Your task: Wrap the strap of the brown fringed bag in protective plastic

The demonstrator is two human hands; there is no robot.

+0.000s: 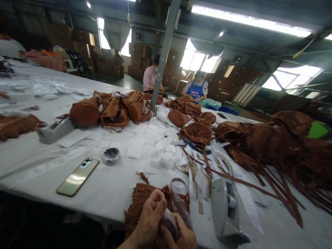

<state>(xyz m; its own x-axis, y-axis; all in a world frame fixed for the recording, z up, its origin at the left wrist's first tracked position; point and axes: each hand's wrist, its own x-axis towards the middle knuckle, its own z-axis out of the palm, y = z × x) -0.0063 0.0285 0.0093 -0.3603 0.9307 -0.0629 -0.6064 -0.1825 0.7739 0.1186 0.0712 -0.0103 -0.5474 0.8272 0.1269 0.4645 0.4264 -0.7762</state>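
A brown fringed handbag (pixel 138 200) lies at the table's near edge, right under my hands. Part of its strap loops up inside clear plastic wrap (pixel 178 204). My left hand (pixel 153 212) is closed in a pinch over the bag; whatever its fingertips hold is too small to make out. Wrapped round the plastic-covered strap is my right hand (pixel 183 235), low in the view and partly cut off by the bottom edge. A short brown strap with a metal clasp (pixel 140 173) sticks out beyond the bag.
Grey tape dispensers stand right (pixel 225 211) and left (pixel 55 129). A phone (pixel 77 176) and a dark roll in plastic (pixel 111 155) lie left. Paper scraps (pixel 160 148) cover the middle. Brown bags pile up (pixel 280 138) beside a metal post (pixel 163 55). Two people (pixel 195 88) sit opposite.
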